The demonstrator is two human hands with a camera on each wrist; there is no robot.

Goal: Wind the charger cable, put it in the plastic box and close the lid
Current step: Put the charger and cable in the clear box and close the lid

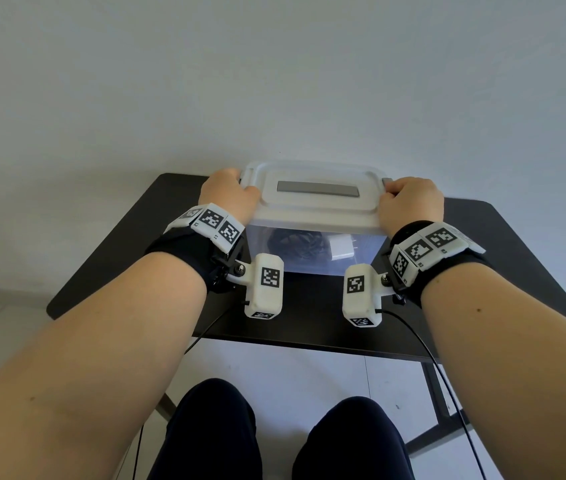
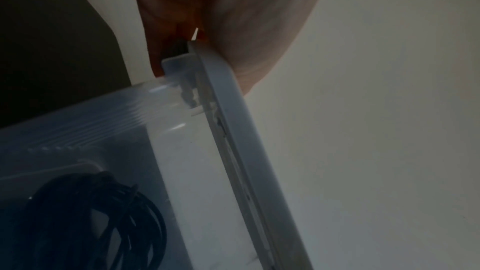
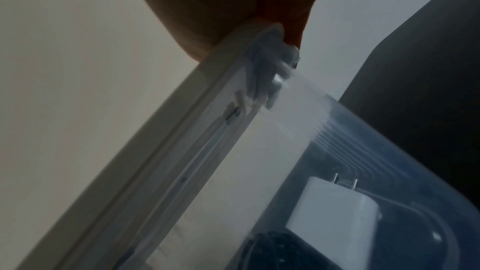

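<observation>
Box (image 1: pixel 312 249) is see-through with a white lid (image 1: pixel 316 206) and grey strip (image 1: pixel 317 189); black coiled cable (image 2: pixel 85 219), white charger brick (image 3: pixel 335 210), black table (image 1: pixel 503 271). Wristbands (image 1: pixel 215 225) look black-and-white checkered, I think.

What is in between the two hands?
The white lid sitting on the clear plastic box lies between the left hand and the right hand; each hand grips one end. The head view shows it.

The translucent plastic box with white lid (image 1: pixel 312 206) occupies the black table (image 1: pixel 503 258) centre, reaching its far edge. Both hands flank its ends. Table surface toward the left and right edges is open.
</observation>
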